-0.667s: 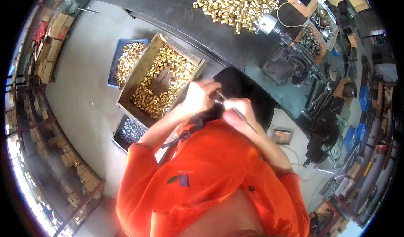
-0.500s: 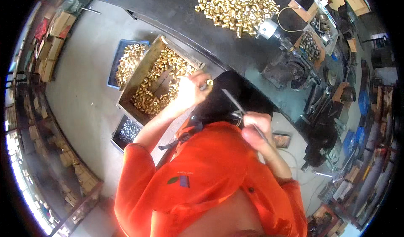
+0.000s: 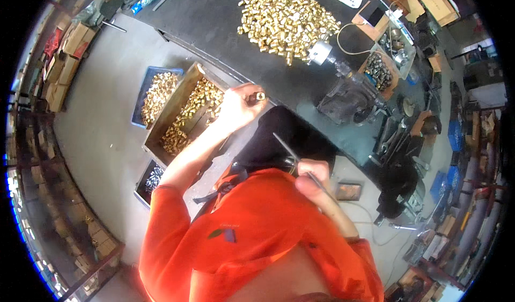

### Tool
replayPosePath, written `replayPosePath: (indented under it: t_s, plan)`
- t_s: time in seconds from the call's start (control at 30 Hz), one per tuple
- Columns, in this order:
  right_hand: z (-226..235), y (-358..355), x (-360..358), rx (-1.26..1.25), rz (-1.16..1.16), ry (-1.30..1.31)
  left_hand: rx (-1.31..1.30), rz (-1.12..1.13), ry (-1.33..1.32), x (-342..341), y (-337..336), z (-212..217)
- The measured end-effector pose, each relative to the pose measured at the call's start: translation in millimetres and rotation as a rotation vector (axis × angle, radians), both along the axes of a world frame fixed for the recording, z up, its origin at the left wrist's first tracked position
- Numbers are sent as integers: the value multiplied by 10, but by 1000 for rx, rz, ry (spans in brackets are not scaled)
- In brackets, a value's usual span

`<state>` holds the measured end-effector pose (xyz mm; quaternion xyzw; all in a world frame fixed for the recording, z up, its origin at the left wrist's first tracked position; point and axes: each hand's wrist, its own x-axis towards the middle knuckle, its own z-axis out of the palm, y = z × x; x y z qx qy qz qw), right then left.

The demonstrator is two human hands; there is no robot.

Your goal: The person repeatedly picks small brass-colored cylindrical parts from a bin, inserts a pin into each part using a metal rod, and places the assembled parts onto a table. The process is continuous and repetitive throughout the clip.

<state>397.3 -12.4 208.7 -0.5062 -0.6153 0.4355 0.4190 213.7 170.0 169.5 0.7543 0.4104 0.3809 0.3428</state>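
Note:
Pinched in the fingers of my left hand (image 3: 240, 107) is a small brass fitting (image 3: 260, 96), its open end turned to the right. This hand is over the right edge of a wooden crate (image 3: 155, 139) that holds many loose brass fittings (image 3: 199, 99). My right hand (image 3: 313, 177) is closed around a thin grey metal rod (image 3: 286, 146), which points up and to the left. The rod's tip is apart from the fitting in my left hand.
A large pile of brass fittings (image 3: 284, 23) lies on the dark workbench (image 3: 214, 28), beside a chuck device (image 3: 320, 52). Left of the crate stands a blue tray (image 3: 140, 100) of fittings; below it, a bin of silver parts (image 3: 153, 178). Tools crowd the bench's right; shelves (image 3: 53, 178) line the left.
Against the crate, my left hand has moved up and right toward the bench edge, still with a fitting. The rod stays in my right hand. The whole view has shifted slightly.

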Motion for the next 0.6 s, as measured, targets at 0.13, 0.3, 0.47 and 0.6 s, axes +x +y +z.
replayPosePath:
  t_s: [0.13,0.3,0.47,0.6]
  plan:
    - [-235,-89,-10,68,-51,-99,30,-67,242,204,470,-22]
    - [-217,-76,-25,69,-69,-62,203,44,181,546,1401,-73]
    - [-114,-77,-33,-1,-77,-15,-190,-63,-422,419,1442,516]
    - [-194,-118,-69,-78,-79,12,-173,-8,-139,-305,1025,336]
